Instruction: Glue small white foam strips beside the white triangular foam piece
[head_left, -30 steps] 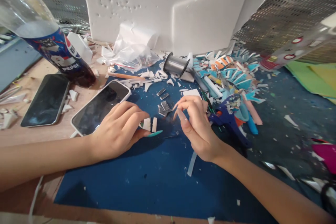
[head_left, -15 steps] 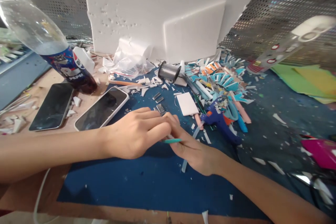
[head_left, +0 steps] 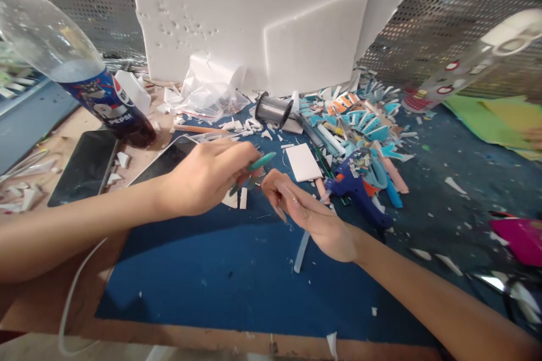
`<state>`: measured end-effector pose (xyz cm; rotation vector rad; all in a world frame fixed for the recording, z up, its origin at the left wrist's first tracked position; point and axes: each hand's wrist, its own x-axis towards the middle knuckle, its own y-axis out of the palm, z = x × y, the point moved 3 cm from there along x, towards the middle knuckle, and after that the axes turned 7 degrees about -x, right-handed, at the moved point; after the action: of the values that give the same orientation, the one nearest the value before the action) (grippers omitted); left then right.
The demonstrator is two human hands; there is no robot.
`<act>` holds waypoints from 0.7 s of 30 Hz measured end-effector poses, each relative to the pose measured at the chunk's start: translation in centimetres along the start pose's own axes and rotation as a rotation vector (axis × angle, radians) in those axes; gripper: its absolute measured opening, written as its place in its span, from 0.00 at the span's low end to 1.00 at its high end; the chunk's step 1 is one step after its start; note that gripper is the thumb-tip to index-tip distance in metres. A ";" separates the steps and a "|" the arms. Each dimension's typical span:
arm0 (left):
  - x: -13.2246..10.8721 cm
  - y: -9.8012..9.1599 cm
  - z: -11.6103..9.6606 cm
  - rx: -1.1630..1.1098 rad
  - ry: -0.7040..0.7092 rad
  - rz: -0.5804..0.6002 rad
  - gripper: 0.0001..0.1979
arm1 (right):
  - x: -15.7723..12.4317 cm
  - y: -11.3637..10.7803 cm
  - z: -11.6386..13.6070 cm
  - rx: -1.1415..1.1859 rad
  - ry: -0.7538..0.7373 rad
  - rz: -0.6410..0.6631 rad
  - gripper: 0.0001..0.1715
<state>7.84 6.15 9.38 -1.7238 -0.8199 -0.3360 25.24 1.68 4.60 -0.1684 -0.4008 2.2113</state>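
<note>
My left hand [head_left: 212,177] is closed, gripping a thin teal piece [head_left: 261,162] whose rounded end sticks out past the fingers. Its kind is unclear. Just to the right, apart from it, is my right hand [head_left: 309,211], fingers curled in and pressed together; anything between them is hidden. Below the left fingertips lie a small white strip [head_left: 243,198] and a pale flat scrap [head_left: 230,199] on the blue mat [head_left: 203,282]. A translucent glue stick [head_left: 301,251] lies under the right hand. Beyond that hand is a blue glue gun [head_left: 359,194], near a white rectangular card [head_left: 304,162].
Two phones, one black [head_left: 84,168] and one white-edged [head_left: 167,158], lie left by a Pepsi bottle [head_left: 108,98]. Behind are a wire spool [head_left: 274,109], a plastic bag [head_left: 207,90] and a heap of cut scraps [head_left: 359,118]. A white foam board [head_left: 203,5] stands at the back.
My hands have parted. The left moved up and left with the teal piece, uncovering small white scraps on the mat. The right hand shifted slightly upward. The camera view tilted a little.
</note>
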 end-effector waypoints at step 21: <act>-0.4 1.2 0.5 0.108 -0.043 0.215 0.10 | 0.8 0.8 -0.7 0.685 0.138 -0.014 0.19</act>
<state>8.29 6.32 8.17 -1.7039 -0.6634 -0.1075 24.34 2.01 3.67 0.0546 0.4341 2.1802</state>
